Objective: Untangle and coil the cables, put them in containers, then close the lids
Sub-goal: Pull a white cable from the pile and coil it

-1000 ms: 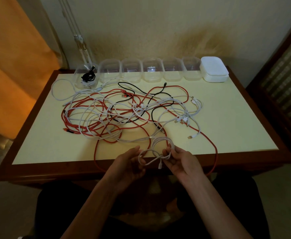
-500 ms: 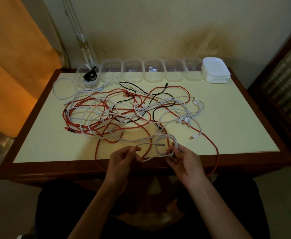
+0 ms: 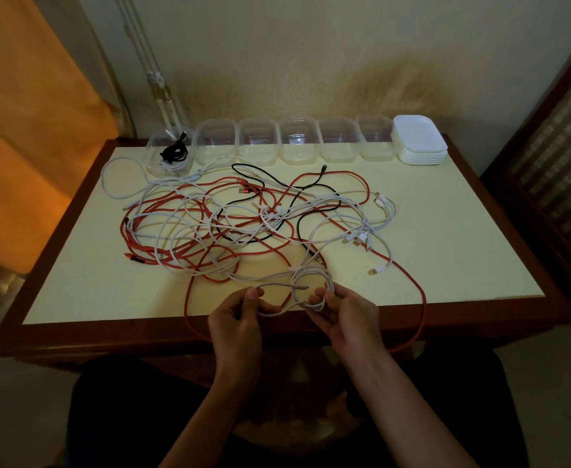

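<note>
The right hand, low and just right of centre in the frame, pinches a small coil of white cable between thumb and curled fingers, over the near edge of the table. The left hand, just left of centre, pinches the same white cable at its fingertips, so a short run of it spans between the two hands. From the coil the white cable leads up and left into the tangle.

The tangle of red, white and black cables fills the middle of the frame on the pale tabletop. A red cable loops out of it at lower right, drops over the table's near edge and passes under the hands. A white loop lies apart at the upper left of the tangle. Several white plugs sit together at its right side.

Along the table's far edge, across the upper middle of the frame, stands a row of six clear containers, all open. The leftmost one holds a coiled black cable and some white cable beneath it. At the row's right end, just beside the last container, sits a stack of white lids.
</note>
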{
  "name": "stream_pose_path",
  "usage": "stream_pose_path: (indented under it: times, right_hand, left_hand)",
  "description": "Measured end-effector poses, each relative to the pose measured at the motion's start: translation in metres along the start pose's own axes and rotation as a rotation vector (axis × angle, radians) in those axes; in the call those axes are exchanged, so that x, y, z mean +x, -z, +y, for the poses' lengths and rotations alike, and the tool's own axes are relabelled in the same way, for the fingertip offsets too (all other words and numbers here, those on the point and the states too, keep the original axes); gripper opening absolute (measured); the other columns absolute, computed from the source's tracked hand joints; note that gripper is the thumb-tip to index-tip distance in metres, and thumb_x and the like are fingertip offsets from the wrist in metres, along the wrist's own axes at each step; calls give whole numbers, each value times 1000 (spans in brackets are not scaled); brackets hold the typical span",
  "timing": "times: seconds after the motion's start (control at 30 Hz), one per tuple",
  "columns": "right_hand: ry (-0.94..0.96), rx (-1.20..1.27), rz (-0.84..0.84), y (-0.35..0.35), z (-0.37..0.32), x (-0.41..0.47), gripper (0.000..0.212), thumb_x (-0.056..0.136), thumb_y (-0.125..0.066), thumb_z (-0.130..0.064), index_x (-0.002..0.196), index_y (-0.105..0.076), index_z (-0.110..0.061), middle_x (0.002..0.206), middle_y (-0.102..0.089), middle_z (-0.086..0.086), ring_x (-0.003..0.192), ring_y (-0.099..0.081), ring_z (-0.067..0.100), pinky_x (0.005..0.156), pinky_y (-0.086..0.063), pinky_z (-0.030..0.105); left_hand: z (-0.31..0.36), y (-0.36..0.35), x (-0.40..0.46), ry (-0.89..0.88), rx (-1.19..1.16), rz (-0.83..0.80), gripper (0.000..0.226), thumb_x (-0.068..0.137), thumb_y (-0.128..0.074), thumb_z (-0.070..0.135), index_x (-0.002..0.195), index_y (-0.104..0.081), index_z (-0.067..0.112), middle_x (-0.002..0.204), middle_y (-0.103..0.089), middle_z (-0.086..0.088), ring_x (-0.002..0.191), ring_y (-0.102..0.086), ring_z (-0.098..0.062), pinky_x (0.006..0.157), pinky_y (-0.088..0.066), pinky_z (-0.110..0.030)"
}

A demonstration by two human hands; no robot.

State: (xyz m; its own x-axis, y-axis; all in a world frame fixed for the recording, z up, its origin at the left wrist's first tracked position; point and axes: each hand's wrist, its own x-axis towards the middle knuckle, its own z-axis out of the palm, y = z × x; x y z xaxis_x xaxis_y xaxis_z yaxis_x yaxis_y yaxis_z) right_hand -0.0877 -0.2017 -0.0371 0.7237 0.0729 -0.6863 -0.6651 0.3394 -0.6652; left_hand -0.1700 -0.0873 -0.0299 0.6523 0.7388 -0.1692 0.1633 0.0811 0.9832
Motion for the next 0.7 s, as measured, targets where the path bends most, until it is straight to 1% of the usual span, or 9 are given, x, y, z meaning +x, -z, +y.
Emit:
stream_pose_path:
  times: [0.1, 0.2, 0.23, 0.27, 0.4, 0.5, 0.6, 0.67, 0.7]
  right_hand:
    - [-36, 4, 13, 0, 3, 4, 21, 97, -48, 6, 107, -65, 0, 97, -70, 18, 91, -69, 29, 75, -59, 45]
    - [-52, 9, 11, 1, 5, 7, 22, 98, -47, 6, 110, -64, 0, 98, -69, 18, 90, -69, 29, 71, -58, 41]
    - [-50, 10, 8, 1, 5, 8, 21, 98, -47, 6, 110, -64, 0, 99, -69, 18, 91, -69, 29, 70, -58, 41]
    - [-44, 5, 2, 2, 5, 8, 21, 98, -48, 6, 110, -64, 0, 100, -69, 17, 91, -69, 29, 70, -58, 40]
    - [5, -67, -75, 7, 7, 6, 18, 98, -51, 3, 106, -64, -6, 103, -70, 17, 93, -70, 28, 70, -58, 35]
    - [34, -126, -126, 11, 10, 3, 18, 98, -52, 1, 104, -66, -9, 104, -71, 18, 92, -72, 27, 71, -60, 33]
    - [46, -151, -109, 14, 10, 4, 19, 98, -51, 2, 107, -66, -6, 105, -71, 18, 93, -71, 28, 73, -60, 34]
    - [55, -127, -83, 15, 9, 6, 23, 98, -50, 2, 114, -66, -2, 104, -71, 18, 95, -71, 31, 74, -59, 34]
    - [65, -98, -74, 15, 9, 7, 24, 98, -50, 2, 116, -66, 0, 103, -72, 18, 96, -71, 31, 76, -59, 35]
  left_hand:
    - [0, 0, -3, -20, -26, -46, 31, 97, -51, 11, 74, -69, 22, 75, -71, -7, 88, -68, -23, 89, -51, -37]
    - [0, 1, -6, -52, -12, -143, 24, 97, -51, 8, 83, -69, 14, 74, -72, -4, 81, -69, -14, 76, -52, -18]
    - [0, 2, -6, -59, 3, -176, 22, 97, -51, 7, 86, -69, 11, 74, -72, -2, 79, -70, -11, 73, -51, -14]
    - [-2, 3, -5, -62, 15, -206, 20, 97, -51, 7, 89, -68, 10, 75, -72, -1, 78, -70, -10, 74, -51, -13]
    - [0, 9, 6, -36, 80, -392, 20, 96, -51, 10, 89, -69, 15, 72, -72, -6, 78, -71, -19, 79, -55, -28]
    - [4, 11, 14, -15, 115, -489, 21, 97, -49, 7, 95, -68, 17, 69, -71, -4, 77, -72, -20, 73, -55, -24]
    - [6, 13, 20, -38, 110, -484, 22, 98, -47, 5, 94, -67, 13, 71, -70, -6, 78, -72, -22, 71, -57, -24]
    - [6, 12, 19, -25, 53, -436, 21, 98, -46, 3, 92, -66, 8, 73, -69, -8, 76, -72, -23, 67, -57, -24]
    - [6, 11, 18, 13, 12, -393, 21, 98, -46, 3, 93, -65, 7, 74, -69, -8, 76, -72, -23, 66, -57, -25]
